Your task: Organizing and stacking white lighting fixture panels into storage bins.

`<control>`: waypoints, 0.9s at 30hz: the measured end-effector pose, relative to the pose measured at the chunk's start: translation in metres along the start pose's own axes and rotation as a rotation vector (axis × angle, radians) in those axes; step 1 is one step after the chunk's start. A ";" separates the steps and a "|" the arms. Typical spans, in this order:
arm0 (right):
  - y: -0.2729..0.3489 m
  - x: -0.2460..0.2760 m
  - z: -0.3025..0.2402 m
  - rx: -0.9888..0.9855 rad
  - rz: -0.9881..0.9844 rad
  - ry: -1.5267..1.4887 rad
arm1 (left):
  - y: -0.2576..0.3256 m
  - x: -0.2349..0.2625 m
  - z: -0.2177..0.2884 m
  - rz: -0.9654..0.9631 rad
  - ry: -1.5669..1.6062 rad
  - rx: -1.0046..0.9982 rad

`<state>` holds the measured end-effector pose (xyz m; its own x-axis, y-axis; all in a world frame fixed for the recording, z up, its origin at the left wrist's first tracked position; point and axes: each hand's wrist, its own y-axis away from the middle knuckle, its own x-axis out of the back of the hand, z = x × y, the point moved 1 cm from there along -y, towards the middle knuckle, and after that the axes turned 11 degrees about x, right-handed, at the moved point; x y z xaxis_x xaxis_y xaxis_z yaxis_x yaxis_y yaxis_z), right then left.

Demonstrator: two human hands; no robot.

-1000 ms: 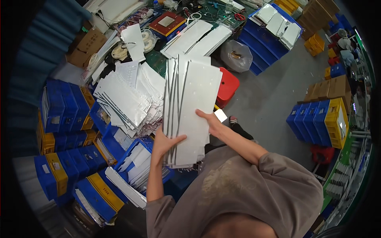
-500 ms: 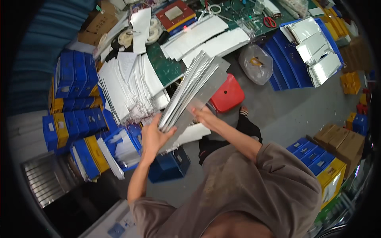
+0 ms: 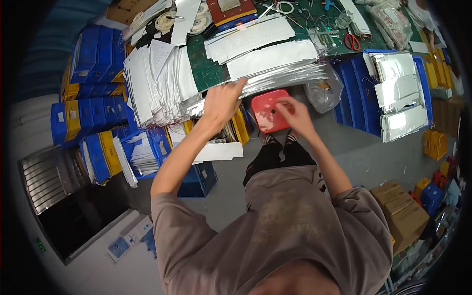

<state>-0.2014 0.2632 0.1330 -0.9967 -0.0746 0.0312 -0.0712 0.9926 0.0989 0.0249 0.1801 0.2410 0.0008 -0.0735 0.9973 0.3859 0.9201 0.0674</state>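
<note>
Green workbench (image 3: 206,66) up top, blue bins on the floor all round. Change vs earlier frames: the silver sheet stack (image 3: 280,76) was held up on edge in both hands, now it lies flat along the bench's front edge. Left hand (image 3: 222,101) rests on its left end, fingers spread flat. Right hand (image 3: 294,114) has let go, half open, over the red stool (image 3: 268,110), apart from the stack. Fanned white panels (image 3: 155,81) just left; clear plastic bag (image 3: 324,91) right of the stool.
</note>
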 end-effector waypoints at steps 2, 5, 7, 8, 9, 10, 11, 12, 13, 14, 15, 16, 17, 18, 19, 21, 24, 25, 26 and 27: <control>-0.010 0.020 -0.037 0.248 0.014 0.362 | -0.027 -0.014 -0.009 -0.001 0.003 -0.027; -0.052 0.035 -0.060 0.689 0.106 0.868 | -0.062 -0.039 -0.025 0.001 0.034 -0.060; -0.091 0.035 -0.076 0.787 0.080 1.082 | -0.084 -0.057 -0.036 0.029 0.047 -0.072; -0.110 0.039 -0.075 0.861 0.049 1.175 | -0.097 -0.066 -0.035 0.055 0.014 -0.099; -0.129 0.045 -0.066 0.851 0.032 1.188 | -0.109 -0.072 -0.033 0.080 -0.020 -0.127; -0.147 0.052 -0.053 0.895 -0.032 1.301 | -0.121 -0.079 -0.030 0.103 -0.054 -0.151; -0.167 0.055 -0.041 0.949 -0.101 1.406 | -0.132 -0.086 -0.032 0.126 -0.093 -0.167; -0.183 0.059 -0.034 0.947 -0.123 1.407 | -0.145 -0.092 -0.034 0.119 -0.079 -0.156; -0.200 0.063 -0.025 0.802 -0.231 1.412 | -0.157 -0.098 -0.036 0.096 -0.050 -0.159; -0.211 0.066 -0.014 0.650 -0.343 1.409 | -0.165 -0.106 -0.036 0.067 -0.018 -0.161; -0.221 0.070 -0.002 0.496 -0.453 1.400 | -0.172 -0.115 -0.035 0.037 0.015 -0.161; -0.228 0.075 0.010 0.341 -0.561 1.386 | -0.178 -0.124 -0.034 0.005 0.047 -0.161; -0.233 0.077 0.015 0.333 -0.597 1.380 | -0.180 -0.129 -0.033 -0.015 0.065 -0.141; -0.239 0.080 0.019 0.365 -0.620 1.390 | -0.181 -0.134 -0.033 -0.024 0.074 -0.124; -0.246 0.083 0.017 0.401 -0.639 1.399 | -0.185 -0.135 -0.034 -0.031 0.079 -0.108; -0.259 0.088 0.013 0.477 -0.676 1.407 | -0.188 -0.136 -0.034 -0.047 0.085 -0.074; -0.265 0.081 -0.009 0.534 -0.691 1.368 | -0.181 -0.123 -0.036 -0.086 0.094 -0.014; -0.266 0.081 -0.017 0.566 -0.688 1.356 | -0.179 -0.117 -0.034 -0.094 0.096 0.011; -0.271 0.083 -0.021 0.599 -0.684 1.344 | -0.180 -0.114 -0.032 -0.101 0.097 0.037; -0.279 0.084 -0.017 0.608 -0.695 1.335 | -0.187 -0.114 -0.033 -0.106 0.094 0.050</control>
<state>-0.2651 -0.0212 0.1248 -0.0499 -0.2054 0.9774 -0.7962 0.5990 0.0852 -0.0171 0.0041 0.1138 0.0502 -0.2051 0.9774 0.3416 0.9232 0.1762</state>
